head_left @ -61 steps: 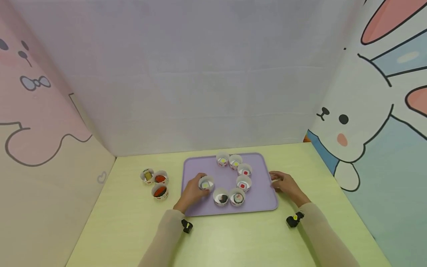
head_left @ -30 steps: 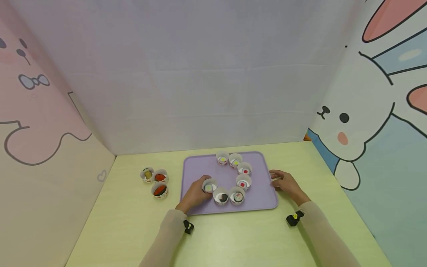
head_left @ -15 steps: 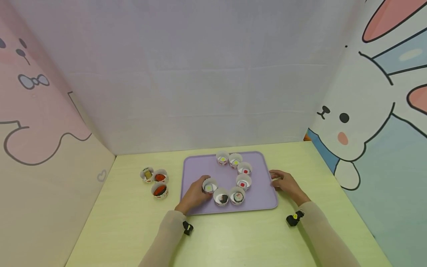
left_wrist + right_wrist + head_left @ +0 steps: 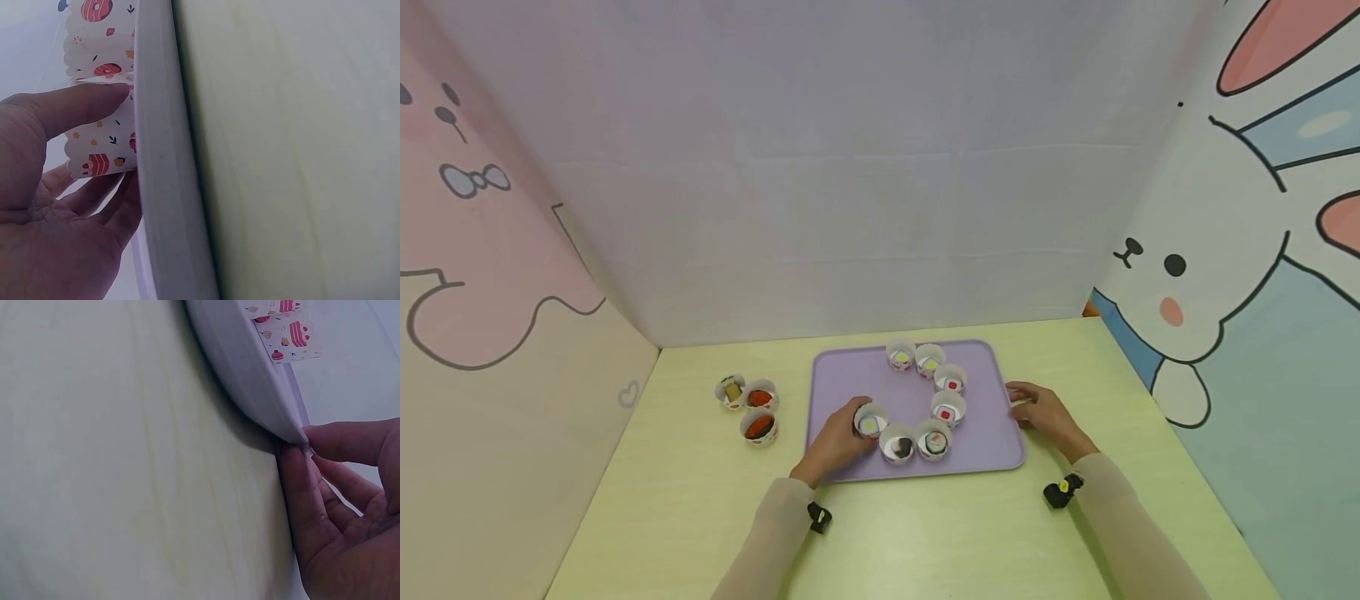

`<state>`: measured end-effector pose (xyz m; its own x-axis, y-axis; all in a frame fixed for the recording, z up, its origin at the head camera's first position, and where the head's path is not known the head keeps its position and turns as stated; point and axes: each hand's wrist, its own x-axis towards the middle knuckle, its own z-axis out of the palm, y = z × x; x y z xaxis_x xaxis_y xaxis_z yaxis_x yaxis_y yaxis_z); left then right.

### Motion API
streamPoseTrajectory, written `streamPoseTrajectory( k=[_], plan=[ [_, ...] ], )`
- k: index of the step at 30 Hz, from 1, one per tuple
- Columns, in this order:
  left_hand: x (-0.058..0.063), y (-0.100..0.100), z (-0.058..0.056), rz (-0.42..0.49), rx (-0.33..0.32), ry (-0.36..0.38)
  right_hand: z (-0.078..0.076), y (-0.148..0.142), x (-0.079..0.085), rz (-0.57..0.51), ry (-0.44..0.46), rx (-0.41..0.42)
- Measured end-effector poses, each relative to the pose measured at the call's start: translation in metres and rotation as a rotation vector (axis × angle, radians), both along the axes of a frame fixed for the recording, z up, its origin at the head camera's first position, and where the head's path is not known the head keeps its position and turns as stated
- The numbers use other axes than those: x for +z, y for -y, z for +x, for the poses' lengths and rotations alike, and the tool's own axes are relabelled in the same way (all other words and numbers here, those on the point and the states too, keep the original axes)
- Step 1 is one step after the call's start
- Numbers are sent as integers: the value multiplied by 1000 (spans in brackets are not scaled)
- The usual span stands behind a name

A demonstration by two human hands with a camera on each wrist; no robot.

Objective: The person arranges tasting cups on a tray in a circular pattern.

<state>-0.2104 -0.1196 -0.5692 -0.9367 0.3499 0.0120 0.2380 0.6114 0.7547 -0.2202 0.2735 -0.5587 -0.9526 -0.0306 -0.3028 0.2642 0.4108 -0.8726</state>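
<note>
On the lilac tray (image 4: 981, 454), my left hand (image 4: 837, 440) holds a small white paper baking cup (image 4: 871, 422) with a pale green-and-white piece inside. In the left wrist view, the thumb presses one side of that printed cup (image 4: 100, 144) and the fingers lie round the other. It sits against a cup with a black-and-white piece (image 4: 897, 444). My right hand (image 4: 1047, 417) grips the tray's right rim. The right wrist view shows the thumb and index finger pinching the rim (image 4: 250, 381). The tray's underside at that grip is hidden.
More filled cups curve round the tray's right half, among them one with a roll slice (image 4: 933, 442), one with a red-centred piece (image 4: 948, 411) and one with a yellow-centred piece (image 4: 900, 357). Three cups (image 4: 759, 427) stand on the table left of the tray. Printed cloth walls surround the table.
My left hand has moved the cup slightly right and nearer, up against the neighbouring cup. Over the last second it has stayed almost still. My right hand has kept its place on the rim.
</note>
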Motion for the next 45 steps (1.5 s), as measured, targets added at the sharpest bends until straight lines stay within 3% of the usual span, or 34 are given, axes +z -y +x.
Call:
streamPoseTrajectory(
  k=[6, 13, 24, 28, 35, 45],
  plan=[
    [6, 6, 4, -8, 7, 15, -1, -1, -3, 9, -9, -1],
    [27, 15, 10, 55, 68, 42, -3, -3, -5, 18, -22, -1],
    [53, 31, 16, 108, 85, -59, -2, -3, -5, 20, -16, 0],
    [57, 39, 16, 126, 102, -75, -1, -2, -5, 14, -18, -2],
    [69, 55, 17, 233, 129, -58, -1, -2, -6, -9, -19, 3],
    [70, 85, 16, 247, 202, -83, -2, -1, -4, -2, -16, 5]
  ],
)
